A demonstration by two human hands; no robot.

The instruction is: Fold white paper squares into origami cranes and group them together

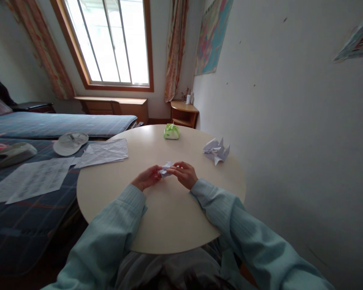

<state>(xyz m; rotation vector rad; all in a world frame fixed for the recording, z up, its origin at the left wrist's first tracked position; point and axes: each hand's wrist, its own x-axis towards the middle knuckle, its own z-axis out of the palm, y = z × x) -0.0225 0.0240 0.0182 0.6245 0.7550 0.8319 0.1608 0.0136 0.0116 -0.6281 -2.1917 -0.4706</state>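
A small piece of folded white paper [165,170] is held between both hands, just above the middle of the round table [169,217]. My left hand [147,177] pinches its left side, with the fingers closed round the edge. From the right, my right hand [184,174] grips the same paper, its fingers bent over the top. The fingertips cover part of the paper, so its full shape is hidden. Further back on the right lie folded white paper pieces [217,151] with pointed tips, apart from my hands.
A green tissue pack [172,131] stands near the table's far edge. White paper sheets [104,153] lie on the table's left side, beside printed sheets [39,179] on the bed [24,217]. A white wall [290,141] runs close along the right.
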